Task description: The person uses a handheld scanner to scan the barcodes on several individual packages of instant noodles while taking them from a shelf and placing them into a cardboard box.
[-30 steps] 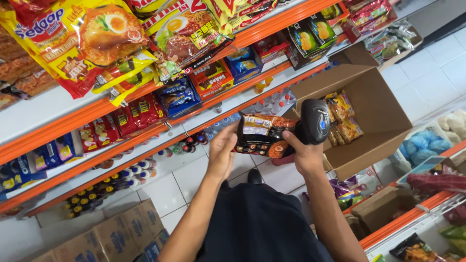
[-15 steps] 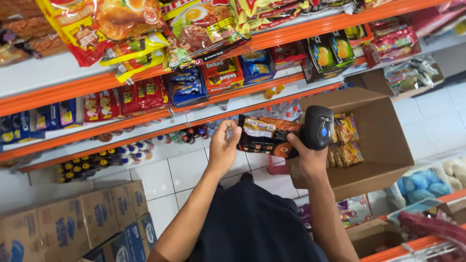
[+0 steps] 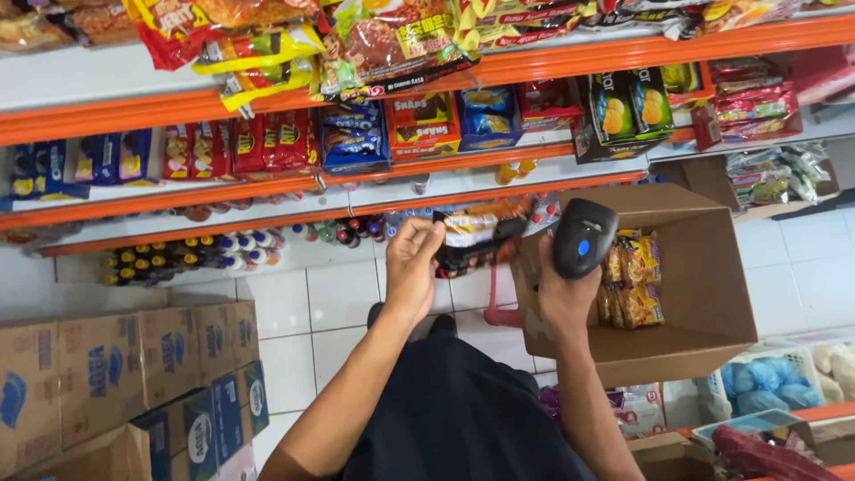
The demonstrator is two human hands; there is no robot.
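Right now I have my left hand [image 3: 411,267] pinching a dark snack packet [image 3: 476,242] by its near end, fingers closed on it and holding it up level before the shelves; my right hand [image 3: 563,298] is wrapped tight around a black handheld barcode scanner [image 3: 583,237], its head just beside the packet's far end and over the near wall of an open cardboard box [image 3: 704,294]; inside the box stand yellow-and-orange snack packs [image 3: 631,276] in a row, close against the scanner; the packet itself is blurred, so I cannot tell which face is turned to the scanner; I judge this to be the scanning step, packet presented and scanner raised; as I read it, a clean read calls for the packet held steady and flat, the scanner's window squared to its code; below, orange-edged shelves [image 3: 294,191] carry biscuit packs and small bottles, and stacked water cartons [image 3: 116,365] sit at my left on the tiled floor.
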